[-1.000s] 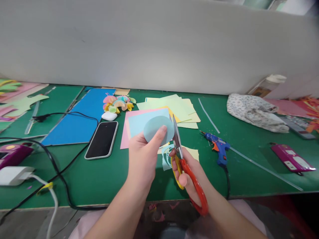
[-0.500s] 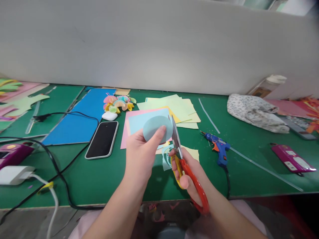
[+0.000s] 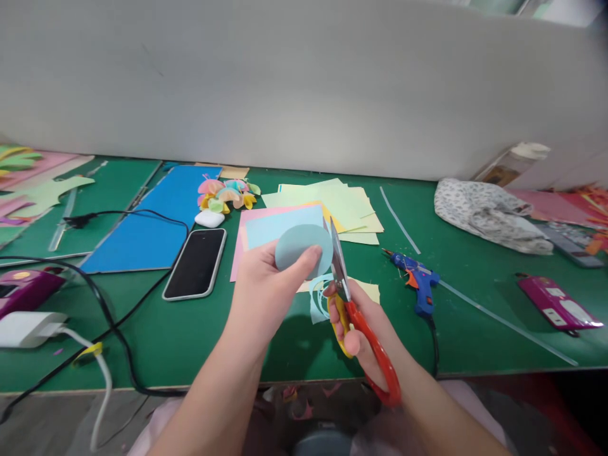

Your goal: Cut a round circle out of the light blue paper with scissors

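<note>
Pinched between the thumb and fingers of my left hand (image 3: 273,278) is a round blue paper disc (image 3: 297,244), raised above the table. My right hand (image 3: 356,323) is wrapped round scissors (image 3: 375,351) with one red and one yellow handle. Their blades, slightly parted, point up and away at the disc's right edge; I cannot tell whether they touch it. Below lie curled light-blue paper offcuts (image 3: 319,303). Behind the disc is a stack of coloured sheets, with a light-blue sheet (image 3: 266,225) on a pink one (image 3: 237,253).
Left of my hands are a phone (image 3: 196,263), a white case (image 3: 209,219), paper petals (image 3: 228,194), a blue board (image 3: 137,234) and black cables (image 3: 114,329). To the right lie a blue glue gun (image 3: 415,278), glue sticks, patterned cloth (image 3: 484,215) and a purple device (image 3: 555,303).
The disc and both hands have shifted very slightly to the right. The disc's tilt has changed a little, and the scissors stay at its right edge.
</note>
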Tool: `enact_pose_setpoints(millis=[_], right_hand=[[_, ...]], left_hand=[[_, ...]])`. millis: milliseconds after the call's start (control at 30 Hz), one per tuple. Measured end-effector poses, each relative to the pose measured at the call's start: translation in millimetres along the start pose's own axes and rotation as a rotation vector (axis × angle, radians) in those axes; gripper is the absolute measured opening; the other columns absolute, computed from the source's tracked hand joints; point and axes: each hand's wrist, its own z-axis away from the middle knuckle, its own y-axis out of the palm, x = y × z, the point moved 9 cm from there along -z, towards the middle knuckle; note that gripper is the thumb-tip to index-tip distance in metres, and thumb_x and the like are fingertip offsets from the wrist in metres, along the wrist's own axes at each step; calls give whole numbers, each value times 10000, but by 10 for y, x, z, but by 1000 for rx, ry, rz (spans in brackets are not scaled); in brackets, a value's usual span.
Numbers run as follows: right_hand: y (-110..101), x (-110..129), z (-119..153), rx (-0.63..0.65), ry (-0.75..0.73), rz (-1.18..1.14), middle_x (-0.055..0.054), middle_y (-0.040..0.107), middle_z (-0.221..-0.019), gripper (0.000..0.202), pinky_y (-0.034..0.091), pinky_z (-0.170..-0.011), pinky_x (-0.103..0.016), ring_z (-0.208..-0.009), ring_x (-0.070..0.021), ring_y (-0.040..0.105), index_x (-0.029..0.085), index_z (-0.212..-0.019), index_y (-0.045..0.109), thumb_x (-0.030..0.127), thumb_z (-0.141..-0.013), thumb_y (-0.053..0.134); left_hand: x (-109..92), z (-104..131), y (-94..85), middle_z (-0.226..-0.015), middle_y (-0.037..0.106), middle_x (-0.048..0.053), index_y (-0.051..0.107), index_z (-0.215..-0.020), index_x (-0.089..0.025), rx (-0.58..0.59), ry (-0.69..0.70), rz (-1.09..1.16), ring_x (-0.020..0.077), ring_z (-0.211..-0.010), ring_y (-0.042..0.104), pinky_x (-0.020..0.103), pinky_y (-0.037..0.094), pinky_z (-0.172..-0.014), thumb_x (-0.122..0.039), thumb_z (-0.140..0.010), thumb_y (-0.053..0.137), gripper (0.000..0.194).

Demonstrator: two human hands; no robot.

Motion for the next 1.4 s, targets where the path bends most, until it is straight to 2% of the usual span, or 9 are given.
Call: enact_pose_setpoints(millis=[133, 433, 1067, 1233, 1400], right_hand=[[5, -5, 3, 7, -3, 14, 65, 452, -759, 943, 263, -570, -277, -593, -109, 311, 244, -1044, 595, 958, -435, 689], [-9, -13, 8, -18, -12, 4, 66, 433, -732, 924, 268, -541, -261, -602, -116, 301, 238, -1030, 599, 945, -445, 709], [-24, -56, -16, -23, -71, 46, 66, 429, -699, 862, 253, -543, -266, -599, -124, 298, 243, -997, 599, 941, -500, 698], [-18, -50, -9, -15, -44, 36, 65, 441, -705, 899, 261, -548, -271, -596, -121, 292, 238, -1008, 599, 945, -463, 706], [-12, -68, -9, -19, 2, 19, 48, 482, -760, 990, 271, -527, -277, -566, -116, 349, 251, -1060, 611, 988, -400, 661]], left_hand=[[-26, -6, 8, -623, 697, -9, 742, -643, -187, 34, 14, 17, 137, -603, 602, 238, 489, -571, -353, -694, 837, 198], [-32, 17, -19, -621, 699, 17, 748, -641, -178, -28, -4, 18, 167, -594, 628, 264, 514, -565, -368, -679, 849, 218], [-36, -4, -34, -673, 725, 38, 758, -669, -165, -42, 5, 84, 191, -657, 658, 279, 575, -586, -372, -650, 873, 238], [-40, -4, -32, -650, 705, 27, 753, -661, -175, -56, 7, 102, 177, -641, 643, 272, 579, -576, -370, -654, 875, 231], [-37, 13, -35, -661, 723, 29, 770, -677, -174, -69, 14, 71, 180, -647, 650, 277, 573, -593, -375, -665, 864, 222]])
